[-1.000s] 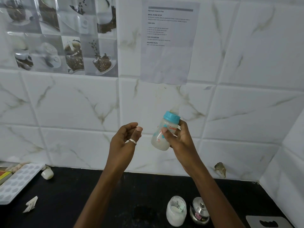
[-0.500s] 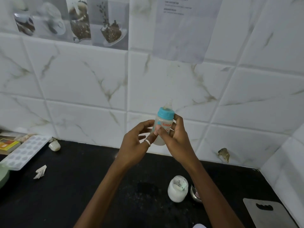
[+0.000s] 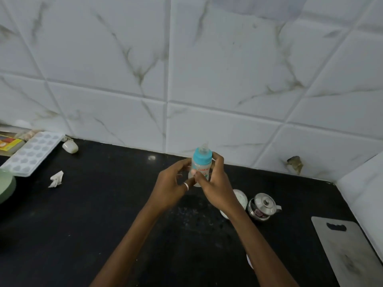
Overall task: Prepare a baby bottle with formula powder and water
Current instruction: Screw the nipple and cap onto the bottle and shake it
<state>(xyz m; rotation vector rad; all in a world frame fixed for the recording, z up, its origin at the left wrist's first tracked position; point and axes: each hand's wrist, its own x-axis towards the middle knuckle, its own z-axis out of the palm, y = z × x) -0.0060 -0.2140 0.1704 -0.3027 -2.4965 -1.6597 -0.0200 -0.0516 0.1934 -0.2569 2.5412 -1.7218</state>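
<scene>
A small clear baby bottle [image 3: 201, 165] with a teal collar and a clear nipple stands upright in the air above the black counter [image 3: 103, 214]. Its body looks milky white. My right hand [image 3: 215, 183] grips the bottle's body, thumb across the printed label. My left hand [image 3: 172, 183], a ring on one finger, has curled fingers at the bottle's left side and lower part. A white powder jar [image 3: 240, 197] stands on the counter behind my right wrist, mostly hidden.
A small steel lidded pot [image 3: 262, 206] stands right of the jar. A grey cutting board [image 3: 350, 251] lies at the right edge. At the left lie a white ice tray [image 3: 33, 152], a crumpled paper scrap [image 3: 56, 179] and a small white object [image 3: 70, 146]. Tiled wall behind.
Both hands and the bottle have come down from in front of the wall to just above the counter. My left hand, apart a second ago, now holds the bottle too.
</scene>
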